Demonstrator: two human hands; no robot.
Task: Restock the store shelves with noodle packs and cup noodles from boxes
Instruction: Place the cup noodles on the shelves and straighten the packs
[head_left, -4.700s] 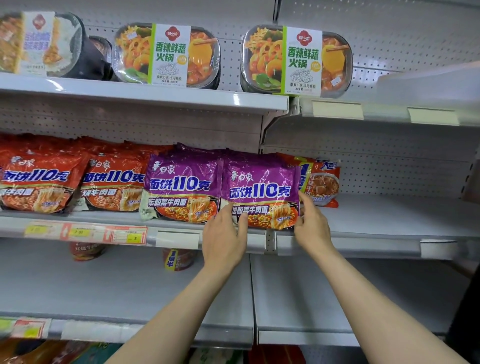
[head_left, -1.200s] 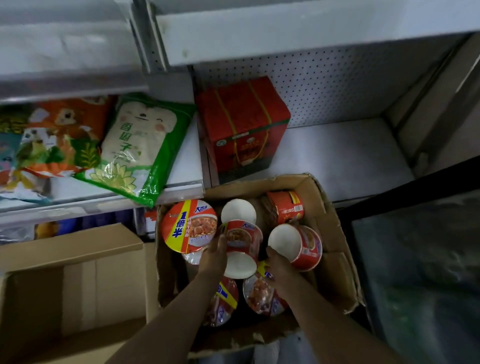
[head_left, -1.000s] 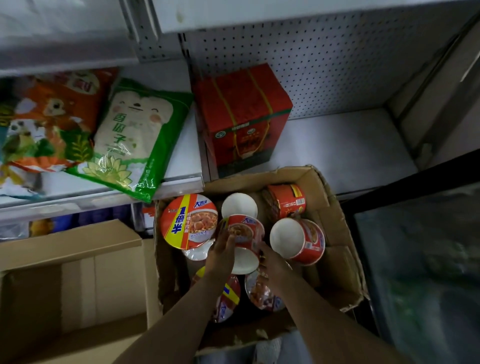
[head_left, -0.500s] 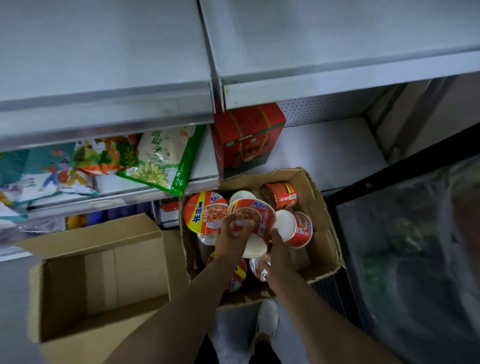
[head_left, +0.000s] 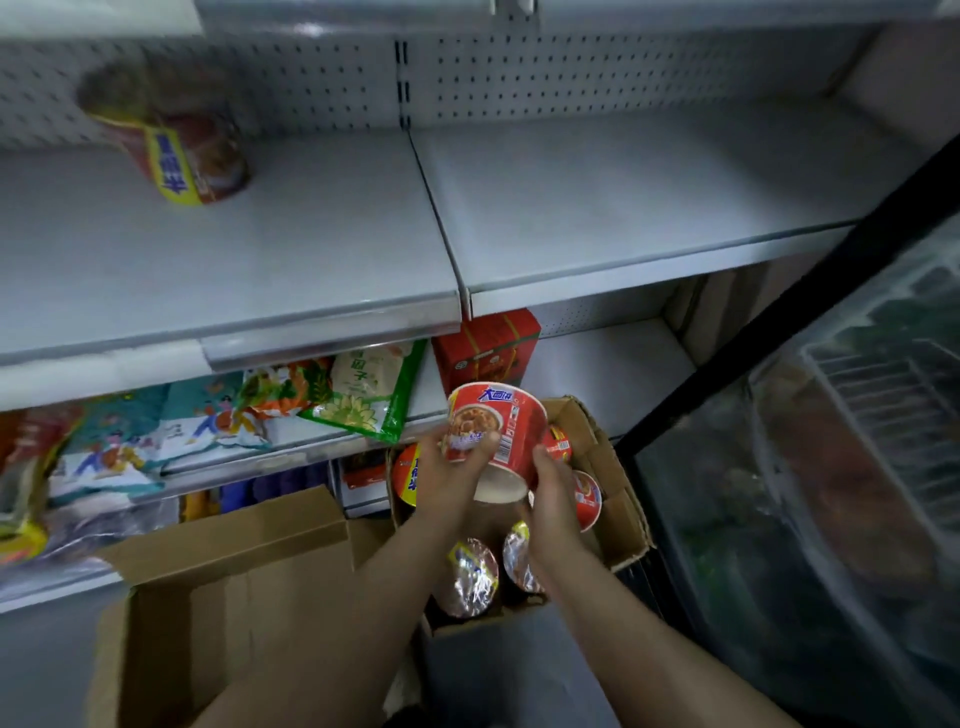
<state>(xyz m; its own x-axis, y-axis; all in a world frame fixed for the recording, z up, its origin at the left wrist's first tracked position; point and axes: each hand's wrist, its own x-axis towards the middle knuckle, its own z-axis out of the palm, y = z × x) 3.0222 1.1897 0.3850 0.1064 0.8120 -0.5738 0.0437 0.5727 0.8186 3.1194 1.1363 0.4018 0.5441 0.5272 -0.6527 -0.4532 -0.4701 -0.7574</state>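
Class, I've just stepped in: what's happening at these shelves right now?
A person is restocking. Both hands hold one red cup noodle above an open cardboard box of more cups: the left hand pinches its side and the right hand supports it near the base. One cup already lies on the grey shelf above. A second cardboard box stands open to the left.

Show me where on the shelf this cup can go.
Bare room: the right shelf panel, and the left panel in front and right of the lone cup. Crowded: the box of cups and the snack-bag shelf below.
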